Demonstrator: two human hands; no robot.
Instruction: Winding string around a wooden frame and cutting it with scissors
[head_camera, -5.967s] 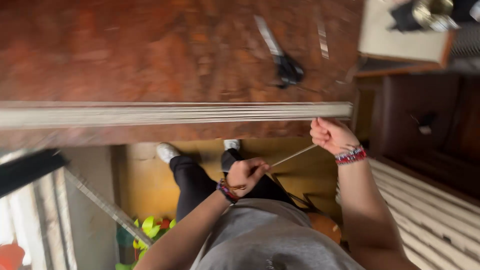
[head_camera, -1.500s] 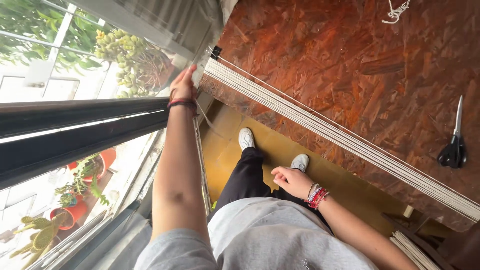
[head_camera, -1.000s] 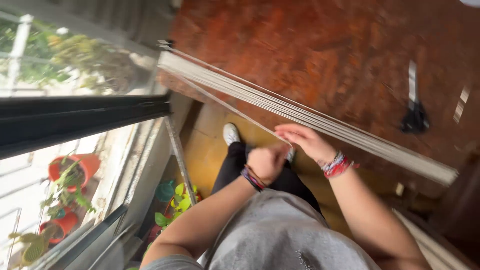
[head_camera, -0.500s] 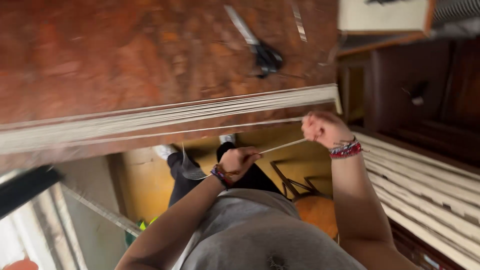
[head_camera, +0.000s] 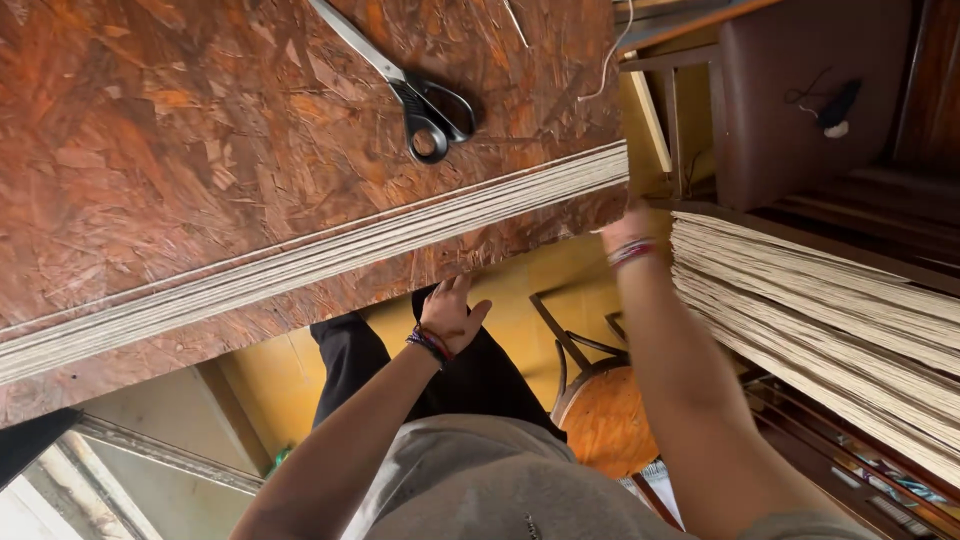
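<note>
A wide band of cream cords (head_camera: 330, 250) lies stretched slantwise across the reddish chipboard table (head_camera: 150, 150). My right hand (head_camera: 622, 220) reaches to the right end of that band at the table's corner. Its fingers are mostly hidden there, and beaded bracelets ring its wrist. My left hand (head_camera: 448, 312) hovers just below the table's near edge with fingers spread and nothing in it. Black-handled scissors (head_camera: 418, 92) lie on the board beyond the cords.
A thick bundle of cream cords (head_camera: 830, 300) hangs on the right. A round wooden stool (head_camera: 600, 410) stands on the yellow floor beside my legs. Dark wooden furniture (head_camera: 800, 100) sits past the table's right end.
The single cord pulled taut between both hands half a second ago is gone from them. My right hand moved up to the band's end, and my left hand opened.
</note>
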